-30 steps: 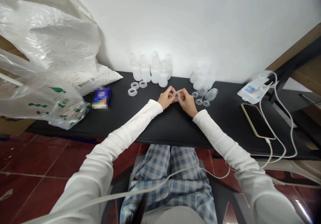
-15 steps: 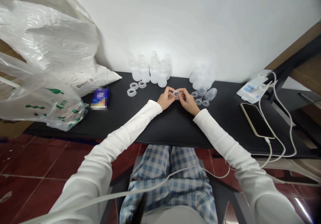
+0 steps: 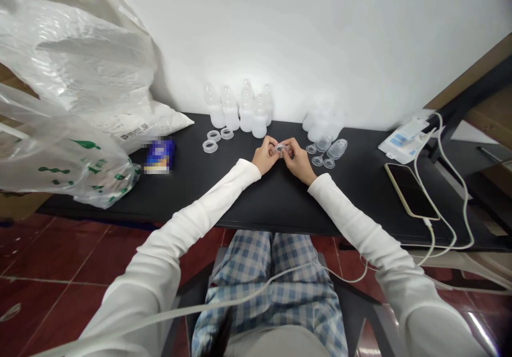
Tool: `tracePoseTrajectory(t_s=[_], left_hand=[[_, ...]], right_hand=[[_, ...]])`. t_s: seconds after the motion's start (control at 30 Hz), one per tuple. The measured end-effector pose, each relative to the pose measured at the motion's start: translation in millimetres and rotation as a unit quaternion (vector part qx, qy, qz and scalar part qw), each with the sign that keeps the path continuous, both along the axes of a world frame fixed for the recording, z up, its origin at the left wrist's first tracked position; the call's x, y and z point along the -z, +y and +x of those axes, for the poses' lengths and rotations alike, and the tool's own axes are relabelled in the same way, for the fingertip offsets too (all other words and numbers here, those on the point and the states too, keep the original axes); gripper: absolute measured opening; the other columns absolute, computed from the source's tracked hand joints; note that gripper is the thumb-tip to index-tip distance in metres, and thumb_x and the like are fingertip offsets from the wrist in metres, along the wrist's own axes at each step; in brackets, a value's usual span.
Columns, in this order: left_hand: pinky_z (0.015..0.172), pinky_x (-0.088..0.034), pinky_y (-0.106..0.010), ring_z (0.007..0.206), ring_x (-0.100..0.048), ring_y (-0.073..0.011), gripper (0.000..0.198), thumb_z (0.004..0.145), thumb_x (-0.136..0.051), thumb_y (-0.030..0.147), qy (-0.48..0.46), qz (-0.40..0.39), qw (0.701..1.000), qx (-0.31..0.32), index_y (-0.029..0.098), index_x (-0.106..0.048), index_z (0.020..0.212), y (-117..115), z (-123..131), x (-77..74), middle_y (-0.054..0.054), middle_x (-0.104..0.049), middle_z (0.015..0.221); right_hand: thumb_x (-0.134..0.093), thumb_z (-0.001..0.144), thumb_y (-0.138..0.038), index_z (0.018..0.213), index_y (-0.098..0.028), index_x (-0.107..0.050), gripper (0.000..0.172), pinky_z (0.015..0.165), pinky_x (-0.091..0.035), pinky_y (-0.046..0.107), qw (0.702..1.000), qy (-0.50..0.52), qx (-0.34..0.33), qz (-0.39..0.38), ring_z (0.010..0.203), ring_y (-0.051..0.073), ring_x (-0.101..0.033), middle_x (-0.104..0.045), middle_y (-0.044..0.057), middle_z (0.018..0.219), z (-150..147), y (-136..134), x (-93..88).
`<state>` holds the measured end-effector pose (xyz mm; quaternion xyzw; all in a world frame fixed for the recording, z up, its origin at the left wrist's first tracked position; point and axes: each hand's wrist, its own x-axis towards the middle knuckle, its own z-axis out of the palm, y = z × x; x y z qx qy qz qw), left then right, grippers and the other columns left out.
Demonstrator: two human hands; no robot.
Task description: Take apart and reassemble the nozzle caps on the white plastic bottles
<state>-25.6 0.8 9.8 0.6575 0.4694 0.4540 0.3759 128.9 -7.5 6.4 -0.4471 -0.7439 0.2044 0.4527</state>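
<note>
My left hand [image 3: 264, 157] and my right hand [image 3: 297, 160] meet over the black table [image 3: 248, 197], fingers pinched together on one small clear plastic ring piece [image 3: 281, 148] held between them. Just right of my right hand lie clear teats and caps [image 3: 327, 150]. Behind my hands, against the white wall, stand several small translucent bottles [image 3: 240, 112]. Three white screw rings [image 3: 216, 138] lie left of my left hand.
Large plastic bags [image 3: 68, 106] fill the table's left end, with a blue packet [image 3: 159, 156] beside them. More translucent parts [image 3: 322, 122] sit at the wall. A phone [image 3: 408, 189] on a white cable and a white pack [image 3: 404, 135] lie at the right.
Both hands stay together on the small clear piece; the fingers have shifted slightly around it. Nothing else on the table has moved.
</note>
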Motion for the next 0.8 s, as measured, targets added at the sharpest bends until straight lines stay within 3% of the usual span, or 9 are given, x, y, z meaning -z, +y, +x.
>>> tracePoseTrajectory(t_s=[0.17, 0.37, 0.53, 0.8], left_hand=[[0.068, -0.044, -0.022, 0.056, -0.055, -0.0090, 0.024, 0.082, -0.066, 0.015, -0.010, 0.002, 1.000, 0.001, 0.024, -0.045, 0.091, 0.6, 0.9, 2.1, 0.011, -0.057, 0.058], [0.069, -0.049, -0.024, 0.060, -0.065, -0.0108, 0.022, 0.087, -0.065, 0.022, -0.031, -0.019, 0.999, 0.039, 0.022, -0.046, 0.097, 1.5, -1.5, 1.3, 0.007, -0.065, 0.065], [0.066, -0.052, -0.023, 0.060, -0.068, -0.0111, 0.015, 0.094, -0.058, 0.032, -0.026, -0.001, 0.998, 0.050, 0.022, -0.046, 0.094, 0.9, -2.5, 2.2, 0.006, -0.065, 0.064], [0.065, -0.053, -0.023, 0.058, -0.068, -0.0121, 0.014, 0.094, -0.056, 0.030, 0.032, 0.045, 0.998, 0.043, 0.023, -0.046, 0.088, -2.8, -3.1, 1.4, 0.007, -0.065, 0.061]], right_hand=[[-0.049, 0.097, -0.054, 0.101, -0.023, -0.057, 0.032, 0.063, -0.046, 0.028, 1.000, 0.009, 0.015, -0.009, 0.061, 0.014, -0.054, -0.061, -0.001, 0.071, 0.0, 0.8, 0.2], [-0.047, 0.098, -0.057, 0.111, -0.021, -0.059, 0.040, 0.070, -0.051, 0.029, 0.998, 0.047, -0.013, -0.038, 0.071, 0.015, -0.062, -0.067, 0.002, 0.084, 2.7, 3.8, 4.1], [-0.049, 0.098, -0.055, 0.105, -0.021, -0.060, 0.036, 0.069, -0.049, 0.029, 1.000, 0.021, -0.005, -0.015, 0.068, 0.015, -0.059, -0.064, 0.001, 0.078, 3.0, 1.7, 2.3], [-0.051, 0.098, -0.048, 0.099, -0.021, -0.058, 0.028, 0.062, -0.042, 0.027, 1.000, 0.010, -0.005, -0.011, 0.061, 0.013, -0.050, -0.057, -0.003, 0.070, 1.3, -1.7, -0.7]])
